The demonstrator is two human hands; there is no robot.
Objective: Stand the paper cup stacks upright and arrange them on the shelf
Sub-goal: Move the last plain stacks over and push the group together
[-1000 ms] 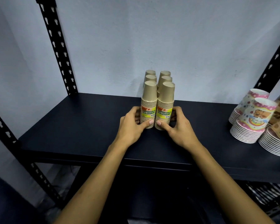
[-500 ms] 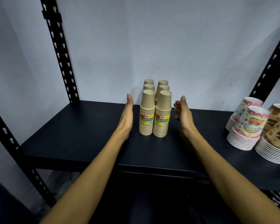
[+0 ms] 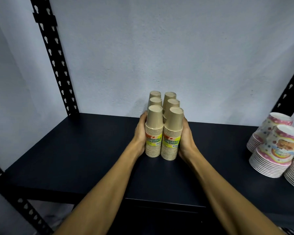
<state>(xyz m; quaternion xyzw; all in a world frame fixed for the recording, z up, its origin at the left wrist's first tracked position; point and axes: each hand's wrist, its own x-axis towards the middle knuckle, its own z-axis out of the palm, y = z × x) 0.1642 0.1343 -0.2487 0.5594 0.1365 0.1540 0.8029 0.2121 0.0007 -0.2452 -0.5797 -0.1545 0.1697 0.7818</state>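
Both hands have closed in: left hand (image 3: 140,133) and right hand (image 3: 185,138) press flat fingers against the upright cup stacks (image 3: 163,129), centre frame on the shelf (image 3: 75,150). Squeeze evenly, low, avoiding tipping.

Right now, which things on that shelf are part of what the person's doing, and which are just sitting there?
Part of the job:
- six brown paper cup stacks, upright in two rows
- left hand and right hand pressing their sides
- black shelf

Just there:
- pink patterned cup stacks, leaning, right
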